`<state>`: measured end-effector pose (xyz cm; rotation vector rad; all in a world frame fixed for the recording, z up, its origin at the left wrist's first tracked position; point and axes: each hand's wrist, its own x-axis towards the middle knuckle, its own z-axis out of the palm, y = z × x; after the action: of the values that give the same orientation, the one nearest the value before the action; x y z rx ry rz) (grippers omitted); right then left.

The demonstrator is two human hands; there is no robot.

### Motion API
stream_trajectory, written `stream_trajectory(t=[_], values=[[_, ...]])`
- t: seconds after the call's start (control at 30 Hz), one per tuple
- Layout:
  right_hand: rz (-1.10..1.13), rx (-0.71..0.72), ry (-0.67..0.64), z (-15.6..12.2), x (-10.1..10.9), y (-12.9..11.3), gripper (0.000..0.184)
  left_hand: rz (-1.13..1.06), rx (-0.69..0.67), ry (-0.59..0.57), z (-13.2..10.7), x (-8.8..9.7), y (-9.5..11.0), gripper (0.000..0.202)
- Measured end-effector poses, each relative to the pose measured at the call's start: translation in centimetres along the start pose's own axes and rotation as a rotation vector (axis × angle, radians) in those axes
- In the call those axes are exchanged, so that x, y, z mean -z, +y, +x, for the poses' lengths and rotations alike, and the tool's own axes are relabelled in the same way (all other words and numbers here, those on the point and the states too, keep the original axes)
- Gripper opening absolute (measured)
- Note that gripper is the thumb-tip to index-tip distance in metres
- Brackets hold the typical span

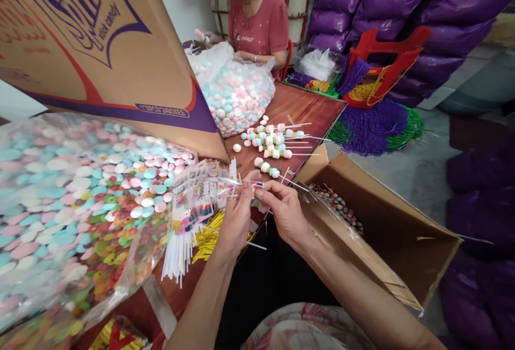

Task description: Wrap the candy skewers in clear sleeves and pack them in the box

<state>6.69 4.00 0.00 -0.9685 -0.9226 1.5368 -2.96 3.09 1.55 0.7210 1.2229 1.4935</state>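
My left hand (238, 208) and my right hand (285, 206) meet above the table edge, fingers pinched together. Between them is a small clear plastic bag (257, 184) with coloured print; both hands grip it. What it contains is hard to make out. Just left of my left hand lies a stack of printed clear bags (201, 194), with white sticks (177, 256) and yellow twist ties (209, 235) below. Beyond my fingers, a marshmallow skewer (266, 168) lies near a pile of marshmallow skewers (273, 141).
A large bag of marshmallows and gummy rings (72, 205) covers the left side. Behind stands a cardboard carton (120, 60), beside another marshmallow bag (237, 92). An open cardboard box (386, 221) holds skewers at right. A person (257, 23) sits across the table (314, 106).
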Motion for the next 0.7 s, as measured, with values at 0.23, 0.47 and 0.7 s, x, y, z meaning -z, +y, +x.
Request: stream_trajectory(t=[0.23, 0.47, 0.7], values=[[-0.258, 0.089, 0.033, -0.6, 0.5, 0.0, 0.032, -0.288, 0.105, 0.2, -1.0, 1.0, -0.3, 0.021], [-0.276, 0.131, 0.072, -0.8, 0.9, 0.2, 0.032, -0.302, 0.149, 0.235, -1.6, 1.0, -0.7, 0.02], [-0.128, 0.105, 0.036, -0.3, 0.2, 0.1, 0.027, -0.219, -0.023, 0.244, -1.0, 0.9, -1.5, 0.025]])
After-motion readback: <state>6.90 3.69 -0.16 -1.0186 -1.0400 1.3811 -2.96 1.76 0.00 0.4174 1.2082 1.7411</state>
